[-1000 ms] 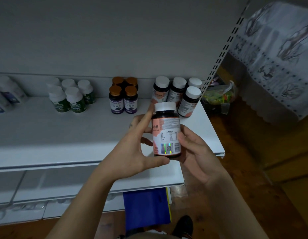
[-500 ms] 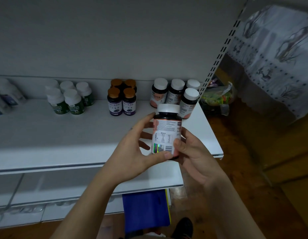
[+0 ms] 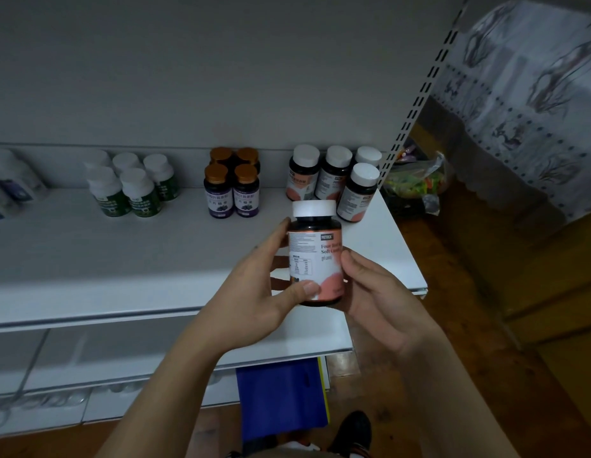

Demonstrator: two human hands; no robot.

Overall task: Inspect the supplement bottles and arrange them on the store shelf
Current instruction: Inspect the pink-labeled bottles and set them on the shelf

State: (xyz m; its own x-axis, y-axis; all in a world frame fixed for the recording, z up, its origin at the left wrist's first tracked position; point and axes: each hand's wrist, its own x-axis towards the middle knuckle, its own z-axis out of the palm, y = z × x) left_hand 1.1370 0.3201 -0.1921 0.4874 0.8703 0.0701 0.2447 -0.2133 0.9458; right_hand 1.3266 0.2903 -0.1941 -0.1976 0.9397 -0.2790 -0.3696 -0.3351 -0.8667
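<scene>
Two hands are curled round a dark, white-capped bottle [image 3: 315,256], held upright over the front of the white shelf [image 3: 122,259]; it is pinched at the label by the left hand [image 3: 254,292] and cupped at its side by the right hand [image 3: 380,292]. Farther back, gold-capped bottles [image 3: 233,190], green-labelled bottles [image 3: 132,186] and matching white-capped bottles [image 3: 333,180] are stood in clusters.

A shop: a white metal shelf [image 3: 89,259] with a slotted racking upright [image 3: 417,107] at its end carries supplement stock grouped by kind, green bottles [image 3: 135,193], purple bottles [image 3: 231,196], pink bottles [image 3: 330,180], labels facing out. A second shelf [image 3: 155,355] lies below.
</scene>
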